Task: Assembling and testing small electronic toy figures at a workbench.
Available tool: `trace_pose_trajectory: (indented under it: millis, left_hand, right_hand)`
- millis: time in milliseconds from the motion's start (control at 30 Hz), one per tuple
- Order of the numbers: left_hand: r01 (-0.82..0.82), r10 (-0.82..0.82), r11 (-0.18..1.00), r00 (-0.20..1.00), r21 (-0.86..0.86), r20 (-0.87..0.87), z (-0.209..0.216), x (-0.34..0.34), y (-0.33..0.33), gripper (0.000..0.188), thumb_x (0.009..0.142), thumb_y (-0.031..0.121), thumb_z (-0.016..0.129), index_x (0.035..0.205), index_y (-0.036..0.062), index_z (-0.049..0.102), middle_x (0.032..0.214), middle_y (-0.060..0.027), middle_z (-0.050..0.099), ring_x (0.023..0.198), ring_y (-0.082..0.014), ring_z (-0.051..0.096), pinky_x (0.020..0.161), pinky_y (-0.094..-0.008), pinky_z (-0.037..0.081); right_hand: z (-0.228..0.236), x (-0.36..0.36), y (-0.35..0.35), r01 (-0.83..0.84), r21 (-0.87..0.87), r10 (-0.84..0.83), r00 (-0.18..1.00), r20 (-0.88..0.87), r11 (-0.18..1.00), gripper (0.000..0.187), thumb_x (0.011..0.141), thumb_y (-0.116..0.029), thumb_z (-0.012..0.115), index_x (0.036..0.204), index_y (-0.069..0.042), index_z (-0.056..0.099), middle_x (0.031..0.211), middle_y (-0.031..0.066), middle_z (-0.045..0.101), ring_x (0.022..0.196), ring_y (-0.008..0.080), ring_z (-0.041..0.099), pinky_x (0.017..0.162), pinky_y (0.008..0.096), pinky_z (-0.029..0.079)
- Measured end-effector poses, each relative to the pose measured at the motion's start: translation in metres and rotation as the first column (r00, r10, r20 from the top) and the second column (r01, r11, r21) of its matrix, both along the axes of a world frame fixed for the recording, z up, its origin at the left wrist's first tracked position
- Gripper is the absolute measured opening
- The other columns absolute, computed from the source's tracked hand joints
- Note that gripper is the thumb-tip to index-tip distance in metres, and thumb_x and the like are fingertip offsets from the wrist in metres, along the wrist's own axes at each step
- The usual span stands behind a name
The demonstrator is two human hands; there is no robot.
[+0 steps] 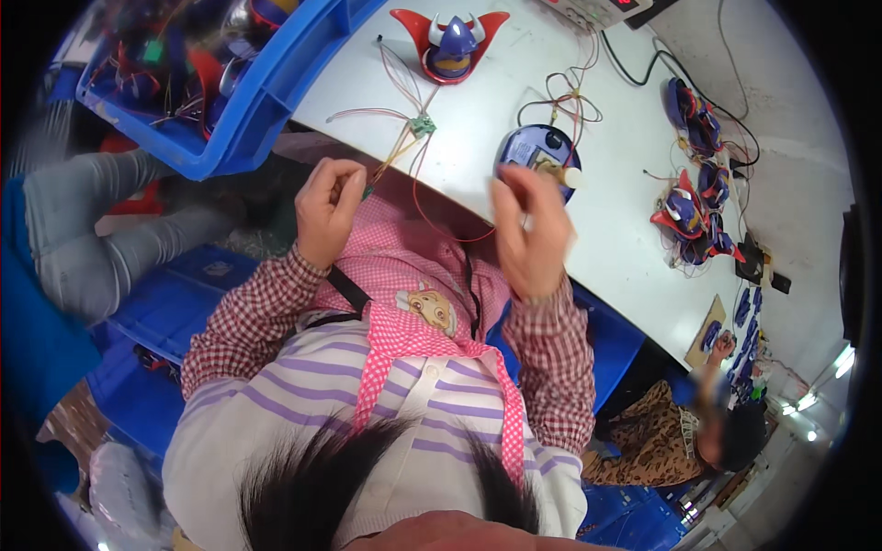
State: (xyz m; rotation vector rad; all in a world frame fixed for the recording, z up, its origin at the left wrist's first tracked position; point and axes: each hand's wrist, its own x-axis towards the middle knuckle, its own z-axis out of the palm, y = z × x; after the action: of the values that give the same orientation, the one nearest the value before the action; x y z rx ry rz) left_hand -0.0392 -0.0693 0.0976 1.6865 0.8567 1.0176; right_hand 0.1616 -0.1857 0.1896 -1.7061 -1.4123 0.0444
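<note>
Head view: wiring step, I reckon; left hand [329, 213] curled, right hand [535, 231] half-curled, can't tell pinches; next likely needs circuit board [422, 126] steadied.

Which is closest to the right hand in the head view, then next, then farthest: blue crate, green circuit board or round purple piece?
From the right hand:
1. Round purple piece: just beyond, partly behind the hand.
2. Green circuit board: off to its left.
3. Blue crate: farthest left, upper corner.

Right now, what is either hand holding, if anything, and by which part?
It cannot be told: the left hand is curled beside the orange wires; the right hand, blurred, is near the red wire.
</note>
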Motion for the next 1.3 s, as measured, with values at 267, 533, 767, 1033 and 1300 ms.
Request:
trace_pose_trajectory:
  millis: [267, 533, 767, 1033, 1300]
  left_hand:
    - [0.101, -0.105, 0.993, 0.991, -0.060, -0.082, -0.067, -0.023, 0.001, 0.060, 0.083, 0.006, 0.068, 0.137, 0.0004, 0.044, 0.133, -0.0162, 0.039, 0.114, -0.0245, 0.051, 0.083, -0.0297, 0.051]
    - [0.227, -0.254, 0.950, 0.962, -0.216, -0.104, -0.072, -0.017, -0.001, 0.048, 0.088, 0.003, 0.063, 0.133, -0.0017, 0.048, 0.117, -0.0119, 0.054, 0.093, -0.0163, 0.060, 0.074, -0.0258, 0.052]
    - [0.537, -0.158, 0.390, 0.839, -0.748, 0.520, -0.044, -0.020, -0.010, 0.040, 0.103, 0.020, 0.042, 0.130, -0.0087, 0.047, 0.106, -0.0199, 0.064, 0.087, -0.0228, 0.068, 0.069, -0.0291, 0.058]
    - [0.661, -0.061, 0.257, 0.739, -0.705, 0.671, -0.021, -0.020, -0.022, 0.042, 0.104, 0.023, 0.033, 0.124, -0.0108, 0.049, 0.100, -0.0232, 0.066, 0.078, -0.0284, 0.069, 0.063, -0.0326, 0.060]
    - [0.711, -0.076, 0.283, 0.686, -0.644, 0.724, -0.010, -0.014, -0.029, 0.040, 0.104, 0.020, 0.031, 0.112, -0.0102, 0.055, 0.096, -0.0216, 0.065, 0.079, -0.0289, 0.069, 0.061, -0.0349, 0.060]
  right_hand:
    - [-0.044, 0.005, 0.098, 0.051, -0.417, -0.092, 0.993, -0.079, 0.908, 0.032, 0.087, -0.030, 0.064, 0.092, 0.002, 0.064, 0.077, 0.0200, 0.068, 0.075, 0.0380, 0.066, 0.068, 0.0440, 0.051]
    - [-0.040, 0.012, 0.104, -0.038, -0.603, -0.140, 0.959, -0.245, 0.796, 0.030, 0.085, -0.027, 0.067, 0.087, 0.003, 0.065, 0.074, 0.0143, 0.069, 0.070, 0.0287, 0.068, 0.066, 0.0381, 0.052]
    - [-0.038, 0.007, 0.096, 0.008, -0.456, -0.155, 0.945, -0.287, 0.890, 0.027, 0.087, -0.025, 0.066, 0.088, 0.002, 0.064, 0.076, 0.0138, 0.067, 0.070, 0.0216, 0.066, 0.060, 0.0320, 0.050]
    - [-0.038, -0.061, 0.021, -0.272, -0.173, 0.281, 0.959, 0.031, 0.947, 0.023, 0.076, -0.010, 0.073, 0.094, -0.001, 0.062, 0.088, 0.0131, 0.057, 0.082, 0.0303, 0.057, 0.071, 0.0375, 0.049]
    - [-0.061, -0.062, 0.015, -0.263, -0.075, 0.272, 0.946, 0.176, 0.962, 0.020, 0.077, -0.006, 0.071, 0.093, 0.001, 0.062, 0.084, 0.0127, 0.053, 0.076, 0.0295, 0.057, 0.066, 0.0367, 0.049]
